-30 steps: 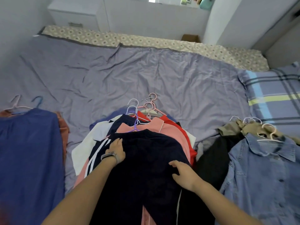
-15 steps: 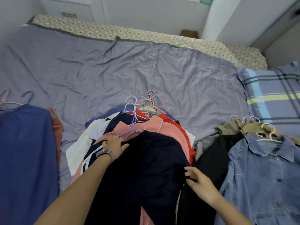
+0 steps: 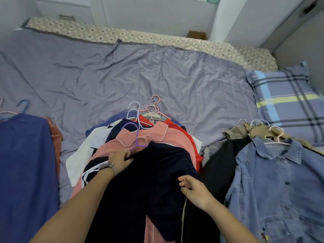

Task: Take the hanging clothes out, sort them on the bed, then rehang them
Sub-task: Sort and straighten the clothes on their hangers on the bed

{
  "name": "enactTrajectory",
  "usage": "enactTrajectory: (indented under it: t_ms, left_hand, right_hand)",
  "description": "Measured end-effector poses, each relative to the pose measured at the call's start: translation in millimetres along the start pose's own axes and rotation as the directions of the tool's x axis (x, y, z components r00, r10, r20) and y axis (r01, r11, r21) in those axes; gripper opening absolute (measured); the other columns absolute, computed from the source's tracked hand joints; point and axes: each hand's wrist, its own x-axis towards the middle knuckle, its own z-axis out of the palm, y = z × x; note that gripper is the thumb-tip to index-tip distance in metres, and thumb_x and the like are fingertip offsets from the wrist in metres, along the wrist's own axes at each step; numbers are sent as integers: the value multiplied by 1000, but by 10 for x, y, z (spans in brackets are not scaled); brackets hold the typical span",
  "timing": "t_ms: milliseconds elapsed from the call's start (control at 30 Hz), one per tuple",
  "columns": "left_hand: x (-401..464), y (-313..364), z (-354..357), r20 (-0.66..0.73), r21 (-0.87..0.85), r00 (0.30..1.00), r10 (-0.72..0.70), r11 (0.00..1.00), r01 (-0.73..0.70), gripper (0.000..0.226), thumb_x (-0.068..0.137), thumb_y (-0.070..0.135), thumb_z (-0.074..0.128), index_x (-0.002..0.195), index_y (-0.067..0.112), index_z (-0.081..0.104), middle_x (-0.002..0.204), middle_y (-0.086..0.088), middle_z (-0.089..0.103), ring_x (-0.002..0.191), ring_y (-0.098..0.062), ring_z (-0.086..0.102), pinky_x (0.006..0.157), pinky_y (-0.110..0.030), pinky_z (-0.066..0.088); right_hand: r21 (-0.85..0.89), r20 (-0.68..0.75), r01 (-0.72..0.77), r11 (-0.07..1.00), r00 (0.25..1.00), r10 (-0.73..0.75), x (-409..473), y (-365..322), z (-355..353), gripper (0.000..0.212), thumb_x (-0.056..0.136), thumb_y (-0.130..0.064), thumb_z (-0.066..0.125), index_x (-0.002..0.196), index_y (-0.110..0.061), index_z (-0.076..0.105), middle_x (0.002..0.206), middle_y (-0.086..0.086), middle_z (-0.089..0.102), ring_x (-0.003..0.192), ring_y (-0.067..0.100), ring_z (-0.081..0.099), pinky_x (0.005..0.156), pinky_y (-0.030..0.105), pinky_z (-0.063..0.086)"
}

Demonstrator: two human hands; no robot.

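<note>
Currently left hand (image 3: 119,159) grips the dark garment (image 3: 154,181) atop the near-edge bed (image 3: 175,81) pile, right hand (image 3: 194,189) loose-fingered on it; lifting risks snagging the purple hanger (image 3: 135,137), dragging the pink shirt (image 3: 157,135).

Location: a bedroom in a home. Indicators: a wide bed covered by a wrinkled grey-lavender sheet (image 3: 157,72), a blue plaid pillow (image 3: 287,104) at its right end, and a beige diamond-patterned mattress edge (image 3: 140,36) along the far side. A white drawer cabinet with a metal handle (image 3: 66,10) stands against the far wall beyond the bed.
</note>
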Motion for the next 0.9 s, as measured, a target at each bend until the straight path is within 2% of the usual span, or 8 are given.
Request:
enactTrajectory:
  t_ms: [100, 233, 400, 500, 567, 633, 800, 900]
  left_hand:
    - [-397, 180, 40, -238, -159, 970, 43, 984, -82, 28, 72, 43, 54, 68, 24, 34, 61, 3, 50, 61, -28, 49, 57, -33, 36]
    - [-1252, 588, 1, -454, -202, 889, -62, 979, -35, 30, 64, 24, 80, 84, 16, 59, 58, 12, 51, 59, -32, 60, 54, -29, 38]
    - [-2316, 1031, -274, -547, -142, 832, -92, 990, 16, 32, 58, 33, 81, 82, 41, 61, 49, 16, 48, 52, -13, 53, 47, -23, 41]
    - [-2854, 1330, -389, -535, -189, 831, -152, 980, 58, 23, 55, 51, 67, 74, 51, 56, 45, 16, 46, 51, -10, 51, 46, -16, 36]
    - [-3153, 1540, -386, -487, -247, 842, -231, 961, 122, 23, 58, 50, 72, 74, 54, 56, 52, 15, 55, 60, -8, 56, 52, -20, 41]
    - [-3456, 1769, -361, -448, -306, 847, -286, 939, 155, 27, 62, 44, 77, 78, 53, 57, 60, 17, 59, 63, -6, 57, 57, -20, 43]
    - [-4284, 2302, -193, -364, -415, 879, -308, 898, 143, 34, 66, 41, 78, 83, 58, 54, 53, 13, 51, 65, 2, 51, 58, -17, 40]
    - [-4750, 2540, -26, -330, -457, 884, -331, 875, 158, 29, 66, 40, 78, 79, 56, 59, 50, 10, 49, 58, -3, 49, 58, -19, 39]
  right_hand:
    - [-18, -5, 25, 1000, 1000, -25, -68, -29, 1, 43, 91, -8, 54, 130, -23, 48, 116, -7, 53, 117, 11, 50, 86, 7, 36]
    - [-125, -138, 141, 982, 978, -158, -250, -47, -102, 67, 87, -12, 60, 145, -20, 28, 140, -2, 36, 134, 11, 32, 109, 16, 24]
    - [-199, -293, 177, 964, 928, -231, -622, -59, -311, 76, 85, -23, 66, 148, -17, 24, 150, 3, 24, 138, 19, 23, 113, 24, 18]
    - [-195, -333, 218, 956, 902, -274, -940, -14, -375, 78, 81, -33, 69, 147, -23, 29, 149, 1, 25, 138, 21, 22, 116, 33, 21]
    - [-222, -296, 338, 914, 870, -394, -1192, 22, -408, 62, 76, -53, 67, 132, -38, 45, 138, -11, 42, 131, 15, 31, 113, 38, 28]
    - [-274, -216, 423, 864, 848, -484, -1493, 70, -414, 48, 69, -75, 51, 112, -54, 48, 118, -29, 49, 121, 5, 38, 108, 35, 32]
    - [-273, -234, 473, 837, 812, -535, -2317, 413, -343, 30, 73, -71, 32, 93, -55, 48, 106, -31, 51, 112, -12, 33, 100, 28, 24]
    - [-293, -292, 467, 834, 787, -543, -2784, 673, -330, 46, 72, -72, 25, 97, -48, 55, 105, -29, 51, 112, -8, 31, 94, 24, 14]
